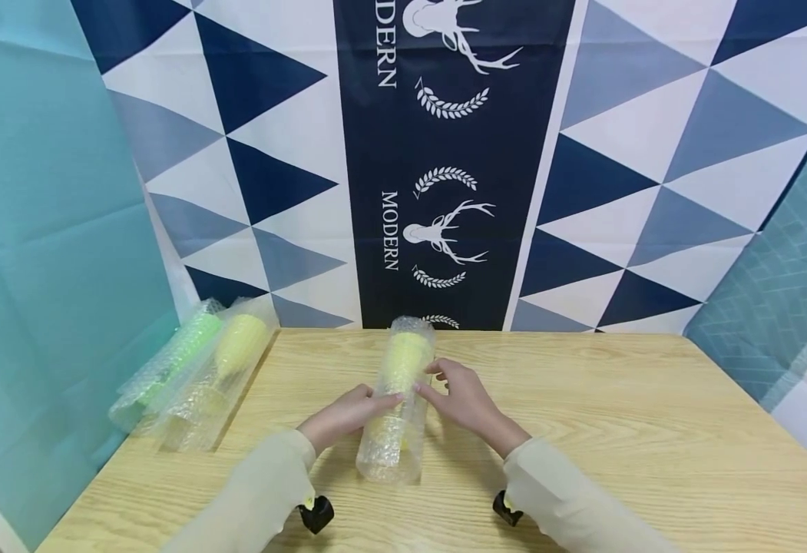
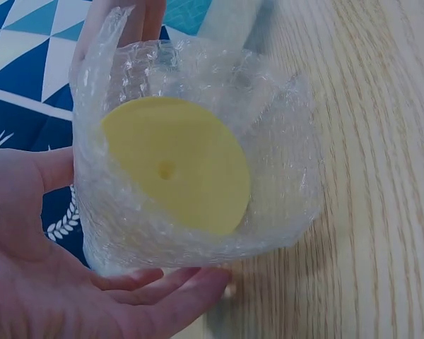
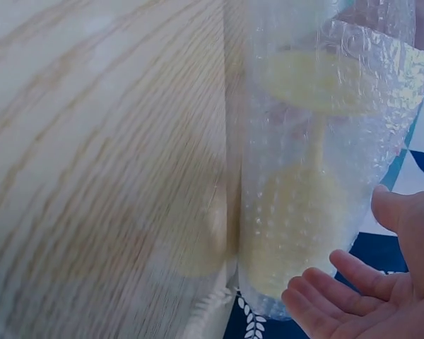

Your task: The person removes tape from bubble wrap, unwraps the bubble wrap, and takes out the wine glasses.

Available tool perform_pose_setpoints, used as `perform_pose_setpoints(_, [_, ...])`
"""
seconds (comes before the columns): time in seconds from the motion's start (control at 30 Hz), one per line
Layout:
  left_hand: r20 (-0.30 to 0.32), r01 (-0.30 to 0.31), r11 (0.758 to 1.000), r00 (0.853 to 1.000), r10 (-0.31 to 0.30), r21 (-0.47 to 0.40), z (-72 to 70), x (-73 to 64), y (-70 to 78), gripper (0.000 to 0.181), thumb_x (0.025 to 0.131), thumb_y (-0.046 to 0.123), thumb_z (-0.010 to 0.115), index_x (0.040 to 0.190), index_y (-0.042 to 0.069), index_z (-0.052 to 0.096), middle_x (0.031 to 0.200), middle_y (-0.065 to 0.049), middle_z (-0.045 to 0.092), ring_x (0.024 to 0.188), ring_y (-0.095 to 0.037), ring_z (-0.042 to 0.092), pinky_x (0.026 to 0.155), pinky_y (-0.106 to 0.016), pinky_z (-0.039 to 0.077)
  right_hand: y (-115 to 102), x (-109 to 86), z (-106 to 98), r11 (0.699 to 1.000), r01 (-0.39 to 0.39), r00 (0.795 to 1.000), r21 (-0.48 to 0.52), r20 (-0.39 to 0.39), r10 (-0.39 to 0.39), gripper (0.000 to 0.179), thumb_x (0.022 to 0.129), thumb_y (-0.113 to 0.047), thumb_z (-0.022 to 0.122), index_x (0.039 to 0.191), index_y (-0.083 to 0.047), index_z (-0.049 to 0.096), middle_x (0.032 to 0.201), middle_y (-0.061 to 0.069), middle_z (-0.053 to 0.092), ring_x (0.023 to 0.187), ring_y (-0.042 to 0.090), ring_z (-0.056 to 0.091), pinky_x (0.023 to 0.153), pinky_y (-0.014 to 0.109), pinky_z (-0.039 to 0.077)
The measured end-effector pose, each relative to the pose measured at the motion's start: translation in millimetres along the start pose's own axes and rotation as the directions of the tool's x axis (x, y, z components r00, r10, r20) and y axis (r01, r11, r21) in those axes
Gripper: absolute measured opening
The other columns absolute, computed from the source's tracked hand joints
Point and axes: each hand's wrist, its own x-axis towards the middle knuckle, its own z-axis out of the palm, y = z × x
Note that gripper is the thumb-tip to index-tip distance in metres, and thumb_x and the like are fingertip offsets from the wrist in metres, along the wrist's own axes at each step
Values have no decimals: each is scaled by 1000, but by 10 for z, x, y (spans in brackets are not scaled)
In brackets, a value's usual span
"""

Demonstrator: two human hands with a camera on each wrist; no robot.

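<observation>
A yellow stemmed goblet lies inside a roll of clear bubble wrap on the table, its bowl toward the wall. Through the open near end of the roll, the goblet's round foot shows in the left wrist view. My left hand holds the roll from the left, thumb over the top and fingers along its underside. On the other side, my right hand is beside the roll with relaxed, bent fingers. Its thumb and fingertips are right at the wrap's edge.
At the table's left edge lie two more bubble-wrapped pieces, a green one and a yellow goblet. A patterned cloth hangs behind the wooden table, with a teal curtain on the left.
</observation>
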Motion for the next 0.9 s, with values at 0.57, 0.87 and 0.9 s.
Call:
perform_pose_setpoints(0.57, [-84, 43, 999, 995, -44, -9, 115, -16, 97, 78, 81, 47, 69, 132, -6, 41, 122, -19, 55, 113, -34, 57, 100, -54, 46, -3, -25, -7, 1000, 15, 1000, -13, -14, -15, 34, 89, -26, 68, 112, -2, 63, 114, 15, 67, 104, 34, 64, 88, 44, 54])
perform_pose_setpoints(0.87, [-66, 28, 999, 997, -29, -30, 165, 15, 78, 70, 81, 45, 70, 124, -4, 46, 114, -15, 58, 104, -28, 59, 97, -50, 47, 66, -80, -82, 999, -1, 1000, -34, -13, 1, 36, 88, -27, 69, 113, -1, 63, 116, 15, 67, 102, 34, 65, 86, 44, 55])
perform_pose_setpoints(0.9, [-61, 25, 999, 998, -27, -35, 175, 17, 77, 70, 81, 44, 70, 125, -5, 46, 115, -15, 57, 105, -28, 58, 97, -50, 47, 75, -89, -92, 999, -4, 1000, -32, -10, 3, 36, 88, -27, 68, 113, -1, 63, 116, 15, 67, 102, 34, 65, 86, 44, 55])
